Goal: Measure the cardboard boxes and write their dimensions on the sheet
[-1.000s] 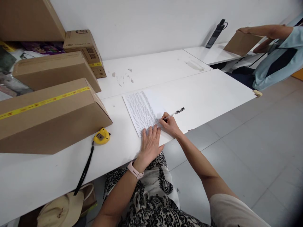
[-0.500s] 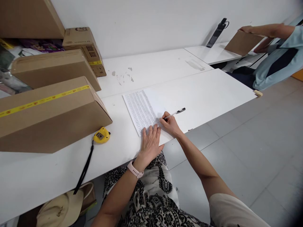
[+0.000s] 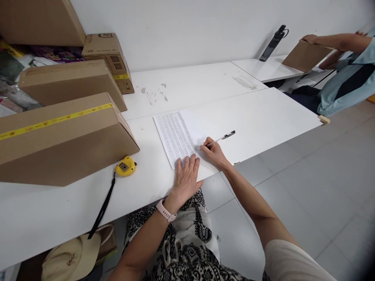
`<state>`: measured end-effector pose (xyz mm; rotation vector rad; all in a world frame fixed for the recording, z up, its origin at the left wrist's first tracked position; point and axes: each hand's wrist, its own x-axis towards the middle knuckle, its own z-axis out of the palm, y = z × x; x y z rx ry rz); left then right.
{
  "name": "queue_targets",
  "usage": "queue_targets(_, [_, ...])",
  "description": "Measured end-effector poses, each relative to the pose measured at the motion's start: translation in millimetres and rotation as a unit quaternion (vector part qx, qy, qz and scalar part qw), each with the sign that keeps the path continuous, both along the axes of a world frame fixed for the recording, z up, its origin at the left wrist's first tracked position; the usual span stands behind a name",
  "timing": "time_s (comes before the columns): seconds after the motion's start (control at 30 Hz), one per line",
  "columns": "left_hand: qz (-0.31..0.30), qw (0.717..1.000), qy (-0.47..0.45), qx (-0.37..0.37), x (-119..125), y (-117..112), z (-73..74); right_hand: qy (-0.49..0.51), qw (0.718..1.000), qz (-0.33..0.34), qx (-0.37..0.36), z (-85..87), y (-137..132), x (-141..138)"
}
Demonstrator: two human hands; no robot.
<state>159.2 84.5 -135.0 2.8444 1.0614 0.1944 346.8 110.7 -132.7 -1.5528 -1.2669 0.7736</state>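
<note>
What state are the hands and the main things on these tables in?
Left hand: open, laid on the printed sheet.
Right hand: closed around the pen.
Pen: gripped, slanting.
Printed sheet: flat, partly covered by the left hand.
Tape measure: lying down, no blade visible.
Black strap: end hanging past the table edge.
Nearest cardboard box: looks closed, yellow tape on it.
Water bottle: upright, lid on.

No wording is legible. The sheet [image 3: 175,136] bears columns of print too small to read. On the left, yellow tape [image 3: 55,121] on the near box [image 3: 96,134] carries repeated red marks and unreadable lettering. The small far box [image 3: 113,62] shows dark, square code-like patches and faint print. Near left, the cap [image 3: 68,255] has dark, undecipherable script.
</note>
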Motion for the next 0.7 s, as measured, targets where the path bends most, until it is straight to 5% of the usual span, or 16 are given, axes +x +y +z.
queue_targets(0.7, [-0.003,1.000,0.017,-0.007,1.2,1.4,4.6,-0.005,1.000,0.021,0.005,0.2,0.0,-2.6])
